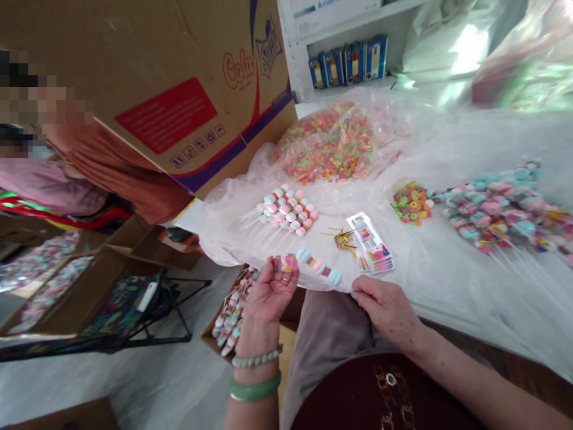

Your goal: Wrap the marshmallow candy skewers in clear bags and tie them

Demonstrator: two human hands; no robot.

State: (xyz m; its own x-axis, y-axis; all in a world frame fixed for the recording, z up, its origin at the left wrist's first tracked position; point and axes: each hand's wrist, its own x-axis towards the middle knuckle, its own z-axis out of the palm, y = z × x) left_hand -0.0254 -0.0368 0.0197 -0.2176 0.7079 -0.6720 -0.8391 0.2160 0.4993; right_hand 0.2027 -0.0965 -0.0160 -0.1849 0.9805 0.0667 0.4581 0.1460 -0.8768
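My left hand (273, 289), palm up, has its fingers closed on a small printed wrapper (284, 263) at the near table edge. Just right of it is a marshmallow skewer (319, 266) with blue, pink and white pieces. My right hand (387, 307) is closed in a pinch at the skewer's lower end, in line with it; the stick itself is hidden by the fingers. Whether the wrapper covers the skewer I cannot tell. Beyond lie a stack of printed bags (371, 245), gold twist ties (344, 240) and a pile of marshmallow skewers (290, 209).
A large cardboard box (179, 71) stands at the back left. A clear bag of ring candies (331, 143), loose ring candies (410, 203) and wrapped skewers (501, 209) lie on the plastic-covered table. Below is a box of skewers (233, 316); people sit at left.
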